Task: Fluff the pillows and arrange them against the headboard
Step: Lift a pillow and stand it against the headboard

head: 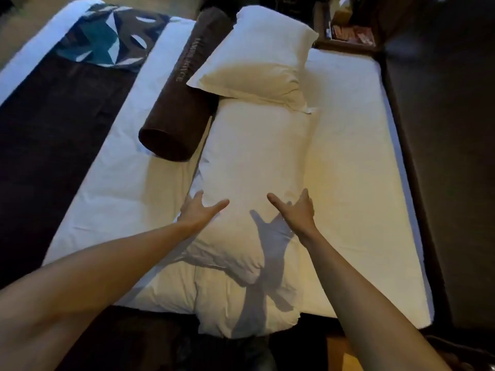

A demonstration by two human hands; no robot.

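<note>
A white pillow [254, 156] lies lengthwise on the bed in front of me. A second white pillow [257, 57] lies at its far end, overlapping it. A third white pillow [241, 309] sits at the near edge, partly under the first. My left hand [199, 211] and my right hand [296, 208] reach over the near part of the middle pillow, fingers spread and thumbs pointing inward, holding nothing. I cannot tell whether they touch the fabric. The dark headboard [442, 156] runs along the right side.
A brown bolster cushion [182, 103] lies just left of the pillows. A dark bed runner with a teal patterned panel [101, 41] crosses the white bed [348, 156] at the left. A bedside shelf with small items [348, 30] is at the far right.
</note>
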